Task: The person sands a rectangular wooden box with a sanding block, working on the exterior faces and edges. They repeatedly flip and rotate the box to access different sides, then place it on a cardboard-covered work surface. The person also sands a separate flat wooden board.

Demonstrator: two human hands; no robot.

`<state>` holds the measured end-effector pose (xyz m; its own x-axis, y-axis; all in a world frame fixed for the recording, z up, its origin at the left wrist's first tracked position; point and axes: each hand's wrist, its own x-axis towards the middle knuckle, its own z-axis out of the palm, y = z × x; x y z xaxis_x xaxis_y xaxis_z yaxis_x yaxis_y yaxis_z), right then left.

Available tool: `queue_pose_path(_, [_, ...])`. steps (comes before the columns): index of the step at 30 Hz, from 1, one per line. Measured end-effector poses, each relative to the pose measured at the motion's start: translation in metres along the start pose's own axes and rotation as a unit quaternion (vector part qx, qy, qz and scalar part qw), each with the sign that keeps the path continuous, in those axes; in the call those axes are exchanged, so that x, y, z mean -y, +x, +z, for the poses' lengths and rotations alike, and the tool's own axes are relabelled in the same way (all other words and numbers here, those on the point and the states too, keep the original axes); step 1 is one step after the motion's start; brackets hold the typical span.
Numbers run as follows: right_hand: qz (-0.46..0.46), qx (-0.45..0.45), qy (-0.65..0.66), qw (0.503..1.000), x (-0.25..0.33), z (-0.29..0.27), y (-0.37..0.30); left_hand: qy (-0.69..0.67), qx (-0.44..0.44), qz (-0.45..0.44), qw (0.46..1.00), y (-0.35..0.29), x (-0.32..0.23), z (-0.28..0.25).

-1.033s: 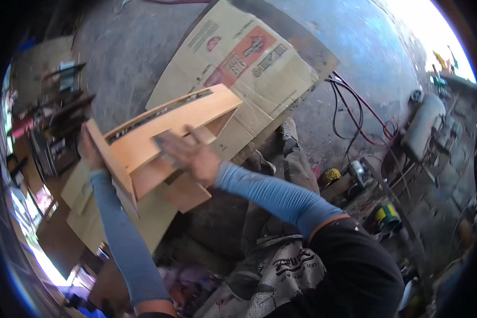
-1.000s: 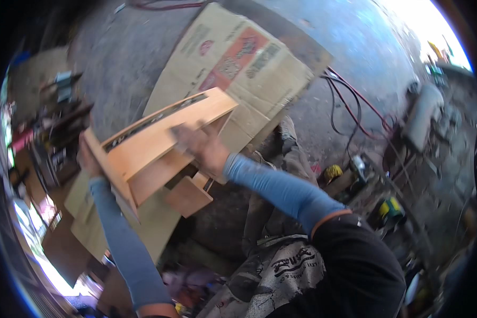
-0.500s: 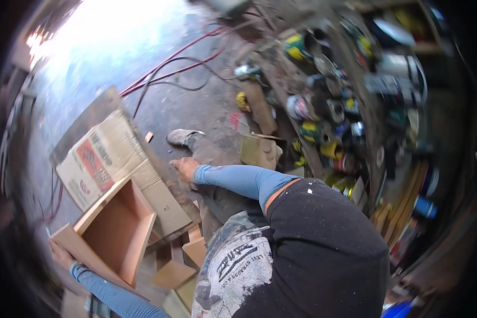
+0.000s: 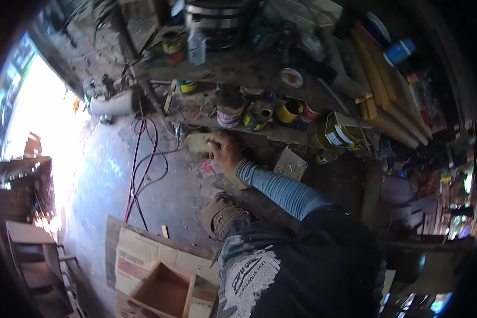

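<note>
Right hand stretched toward low shelf, fingers closed on pale rag-like pad, held just beside shelf edge, under row of paint cans. Left hand not seen. Open wooden box on flattened cardboard, well apart.
</note>
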<state>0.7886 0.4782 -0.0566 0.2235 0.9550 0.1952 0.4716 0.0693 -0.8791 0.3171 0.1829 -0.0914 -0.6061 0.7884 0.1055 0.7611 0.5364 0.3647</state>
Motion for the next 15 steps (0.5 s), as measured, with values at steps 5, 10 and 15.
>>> queue_pose_path(5, [0.051,-0.171,0.033,0.983,0.014,-0.091,0.059,0.000,0.063,0.041,0.997,-0.006,-0.057,0.024])
queue_pose_path(10, [0.079,-0.283,0.023,0.956,0.011,-0.141,0.085,0.020,0.076,0.040,0.996,0.006,-0.076,0.031])
queue_pose_path(15, [0.169,-0.242,0.224,0.929,-0.023,-0.198,0.140,0.034,0.081,0.033,0.996,0.021,-0.094,0.040])
